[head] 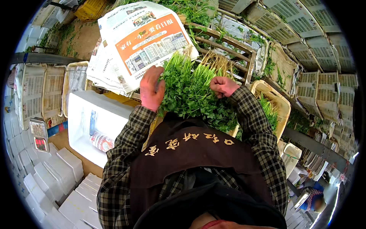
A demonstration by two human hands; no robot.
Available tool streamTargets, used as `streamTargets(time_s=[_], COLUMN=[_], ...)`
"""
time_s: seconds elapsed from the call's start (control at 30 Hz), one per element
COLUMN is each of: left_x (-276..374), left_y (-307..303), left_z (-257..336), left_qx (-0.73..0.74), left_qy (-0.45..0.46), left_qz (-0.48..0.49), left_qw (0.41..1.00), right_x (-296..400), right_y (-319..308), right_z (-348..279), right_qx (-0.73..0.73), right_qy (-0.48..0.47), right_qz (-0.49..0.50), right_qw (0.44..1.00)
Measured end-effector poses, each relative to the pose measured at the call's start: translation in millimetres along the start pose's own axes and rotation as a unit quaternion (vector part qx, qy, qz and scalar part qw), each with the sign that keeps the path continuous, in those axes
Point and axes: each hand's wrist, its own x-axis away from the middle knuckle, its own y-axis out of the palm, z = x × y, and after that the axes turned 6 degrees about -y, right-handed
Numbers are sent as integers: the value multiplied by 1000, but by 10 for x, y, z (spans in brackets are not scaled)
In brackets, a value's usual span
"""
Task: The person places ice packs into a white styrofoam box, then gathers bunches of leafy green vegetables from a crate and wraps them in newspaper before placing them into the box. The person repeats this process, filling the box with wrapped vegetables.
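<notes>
Bunches of leafy green herbs [194, 91], like coriander or celery, lie in front of my apron, their pale roots pointing away from me. At their left edge is my left hand [152, 87], fingers apart and curved, near the newspaper's lower edge, holding nothing that I can see. My right hand [224, 86] is curled at the right side of the stems; whether a stem is inside its fingers is hidden. A stack of newspapers [148, 43] with an orange printed panel lies beyond my left hand, partly under the herb roots.
A metal rack [250, 67] runs behind the herbs. At right stands a plastic crate [257, 86] with more greens. An open white foam box [85, 126] is at left, beside a digital scale [39, 133]. Stacked crates surround the area; a person [313, 197] is at far lower right.
</notes>
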Motion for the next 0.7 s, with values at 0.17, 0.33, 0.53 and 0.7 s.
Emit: streamTargets(time_s=[0.17,0.33,0.53,0.7], left_x=[52,-52,71,298], left_y=[370,223,304,1326], left_z=[215,-167,106,410], left_qx=[77,-61,122,114], left_qy=[62,-153,-46,54], left_qz=[-86,-206,-112,-412], left_qw=[991,965,985,902], right_x=[-168,58,668,840], right_y=[442,485,-62,266], right_z=[-271,-178,210,-311], right_qx=[421,241,-73,247], right_qy=[-83,17,-56,-128], right_qz=[106,99,193,-282], right_qw=[897,965,977,918])
